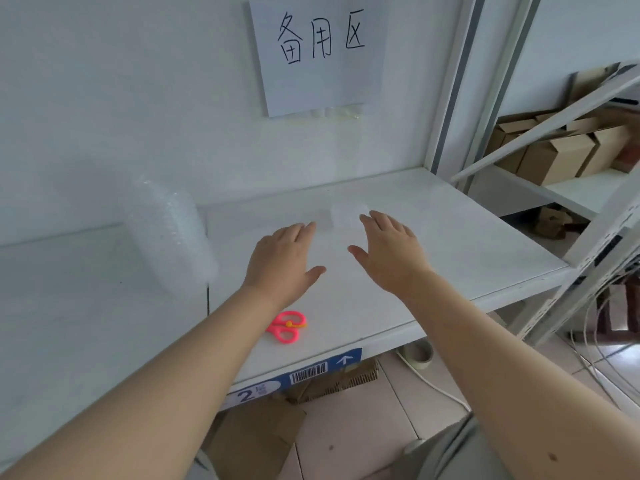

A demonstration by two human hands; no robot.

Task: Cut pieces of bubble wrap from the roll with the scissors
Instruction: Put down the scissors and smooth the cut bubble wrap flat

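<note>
the bubble wrap roll [173,237] stands straight up, and the left hand [282,261] and right hand [389,252] are flat, open and empty, by a small cut piece [348,216].

Bright, even, cool daylight fills the view; shadows are faint, only a soft one beneath the left hand [282,263]; the white bench [433,237] looks washed out; mild blur throughout; shelf posts [460,81] lean at the right edge.

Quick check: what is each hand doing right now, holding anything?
Left hand: open, fingers spread, holding nothing.
Right hand: open, holding nothing; fingertips near a small bubble wrap piece.
</note>
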